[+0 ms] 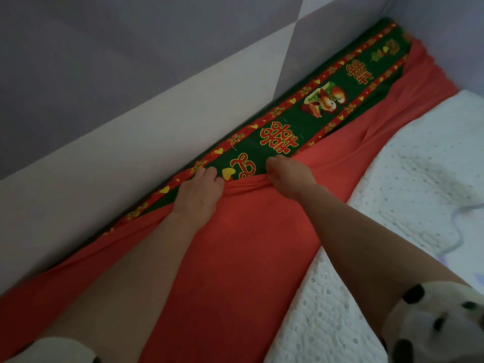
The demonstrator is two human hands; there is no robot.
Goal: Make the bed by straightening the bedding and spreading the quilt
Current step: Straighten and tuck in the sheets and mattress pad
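Fingers (209, 175) of two hands (199, 197) (290, 176) grip one red sheet (235, 258) (one quilt (309, 113) beside).

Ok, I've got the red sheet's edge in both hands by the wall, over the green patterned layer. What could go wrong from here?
1. The left hand and right hand grip the red sheet close together, and it puckers between them. Pulling there may set creases while the green patterned layer stays exposed toward the corner.
2. A thin cable lies on the white bedding. Spreading covers could snag or bury it.
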